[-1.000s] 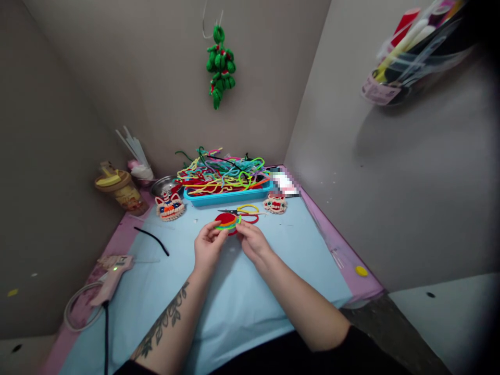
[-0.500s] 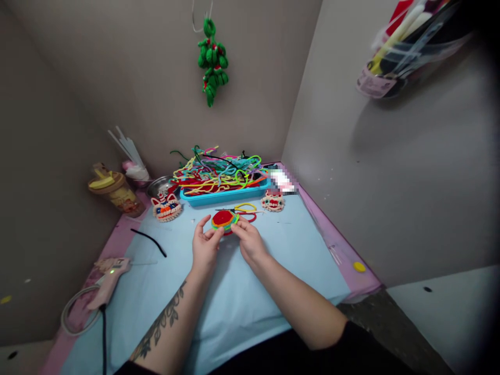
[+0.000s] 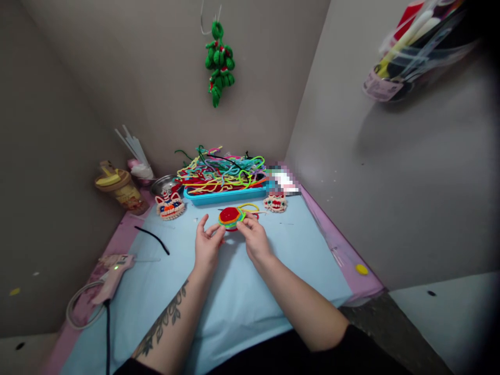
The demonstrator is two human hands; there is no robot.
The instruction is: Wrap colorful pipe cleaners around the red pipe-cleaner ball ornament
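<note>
In front of me is a small round disc of coiled pipe cleaner (image 3: 230,215), red in the middle with orange and green rings round it. A red edge shows below the green. My right hand (image 3: 258,242) pinches its right side between thumb and fingers. At the lower left edge, my left hand (image 3: 207,246) holds it with the thumb, its index finger raised away. Just behind the disc lie scissors (image 3: 250,207) with yellow and red handles, partly covered by my right hand and the disc.
A blue tray (image 3: 219,198) heaped with pipe cleaners stands behind. Two lion-like faces (image 3: 171,207) (image 3: 275,202) flank it. A glue gun (image 3: 117,276) and a black pipe cleaner (image 3: 153,238) lie left, near a lidded cup (image 3: 121,190) and metal bowl (image 3: 166,183). A yellow disc (image 3: 361,269) lies right.
The view has shifted slightly, so most things appear a little farther right. The disc has tilted a bit and covers more of the scissors. Both hands keep their hold.
</note>
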